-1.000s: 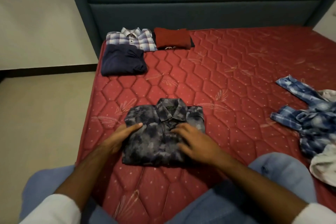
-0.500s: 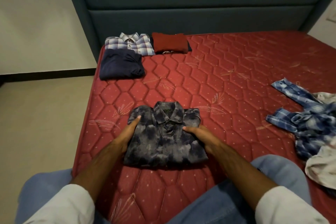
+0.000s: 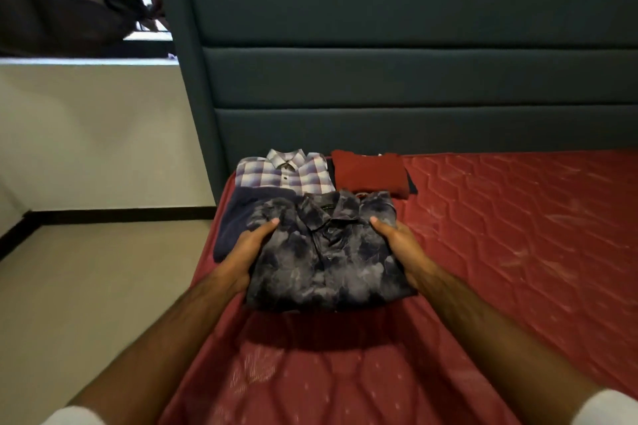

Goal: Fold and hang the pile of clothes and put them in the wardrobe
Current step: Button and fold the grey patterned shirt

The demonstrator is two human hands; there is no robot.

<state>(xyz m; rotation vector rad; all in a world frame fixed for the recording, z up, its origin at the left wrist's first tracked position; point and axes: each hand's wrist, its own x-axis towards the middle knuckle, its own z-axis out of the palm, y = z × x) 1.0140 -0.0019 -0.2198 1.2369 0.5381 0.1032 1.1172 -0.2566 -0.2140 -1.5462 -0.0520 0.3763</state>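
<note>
Hands: your left hand [image 3: 247, 248] and right hand [image 3: 400, 245] grasp the folded, mottled grey shirt [image 3: 324, 252] by its sides, above the quilted red mattress [image 3: 500, 235].

Teal headboard [image 3: 397, 79], red mattress [image 3: 518, 235] — beige floor [image 3: 86, 286]

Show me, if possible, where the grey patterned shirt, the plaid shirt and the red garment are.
grey patterned shirt [image 3: 328, 262]: head view, on its folded front.
plaid shirt [image 3: 286, 174]: head view, on its button placket.
red garment [image 3: 369, 171]: head view, on its folded top.
</note>
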